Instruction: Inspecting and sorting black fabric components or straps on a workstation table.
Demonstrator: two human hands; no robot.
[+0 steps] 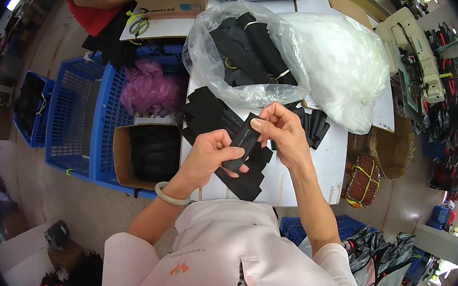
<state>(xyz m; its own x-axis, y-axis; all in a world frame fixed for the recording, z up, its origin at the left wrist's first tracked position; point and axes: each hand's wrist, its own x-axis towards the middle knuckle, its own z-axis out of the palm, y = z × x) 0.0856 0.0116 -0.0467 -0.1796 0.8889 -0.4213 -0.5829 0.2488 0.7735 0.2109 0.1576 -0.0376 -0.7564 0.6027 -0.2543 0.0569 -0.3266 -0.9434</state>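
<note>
Between both my hands, above the white table, is a small black fabric strip [244, 139] with faint light print along it. My left hand [214, 151] pinches its lower end between thumb and fingers. My right hand [281, 130] grips the upper end with the thumb on top. Beneath them lies a spread of black fabric pieces [244, 186] with stepped edges, overlapping one another. Just right of my right hand, several small black rolled pieces [315, 127] rest on the table, partly hidden by the hand.
An open clear plastic bag [245, 97] holds bundled black fabric rolls; beside it stands a full white plastic bag [340, 65]. Left of the table are blue crates [76, 113] and a cardboard box [121, 157] of black pieces. A sewing machine [414, 51] stands far right; a person in red [95, 3] works far left.
</note>
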